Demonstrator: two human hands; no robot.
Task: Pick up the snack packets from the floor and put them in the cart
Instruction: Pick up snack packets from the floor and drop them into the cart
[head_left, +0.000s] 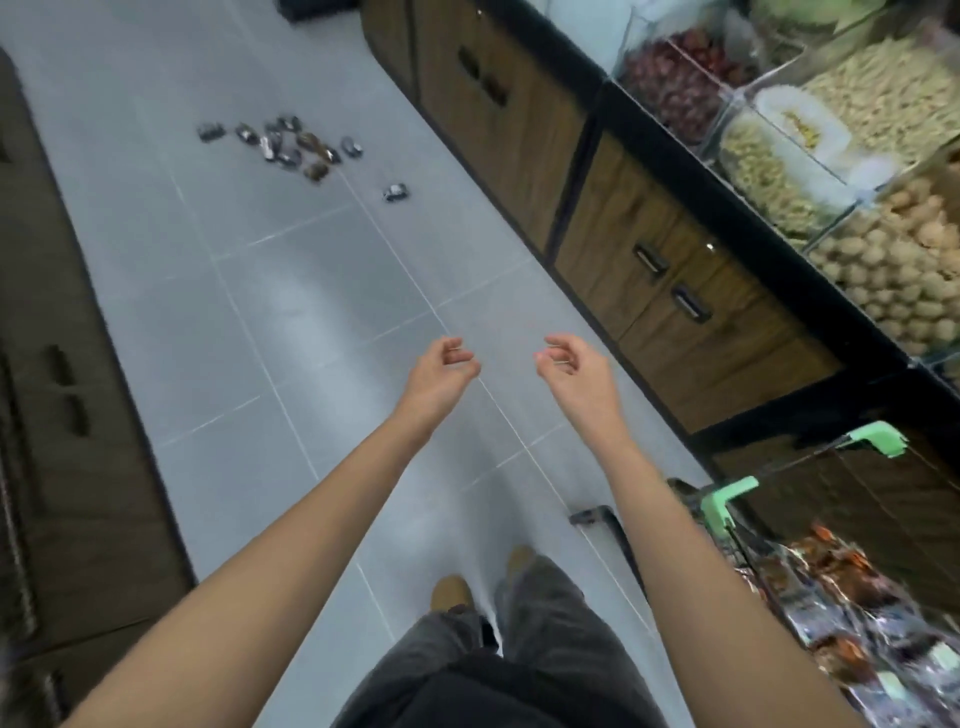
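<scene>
The snack packets (291, 145) lie in a loose heap on the grey tiled floor (311, 312), well apart from the cart (724, 503) and far up the aisle from it. They look dark, shiny and brownish (too blurred to count exactly). 1 stray packet (396, 192) lies clear of the heap on the side nearer the cart, and a second stray (210, 131) lies on the heap's far side from the cart. The cart stands at the lower right edge of the view, just beside the wooden cabinets (675, 291). It has 2 pale green corner pieces on its wire rim and a pile of bagged snacks (852, 613) already inside it.

Both hands are held out over the floor, between the cart and the heap, and touch nothing. The left hand (441, 371) is the farther of the 2 from the cart. Its fingers are loosely curled inward, thumb close to the forefinger, with nothing between them. The right hand (569, 366), nearer the cart, has its fingers curled the same loose way and is also empty.

Beyond the cart, on top of the cabinets, clear bins (883, 260) hold pale nuts, and a farther bin (675, 78) holds dark red pieces. Across the aisle from the cart runs a darker cabinet (62, 415). Near the cart are the person's grey trousers (545, 623) and 2 tan shoes (449, 592).
</scene>
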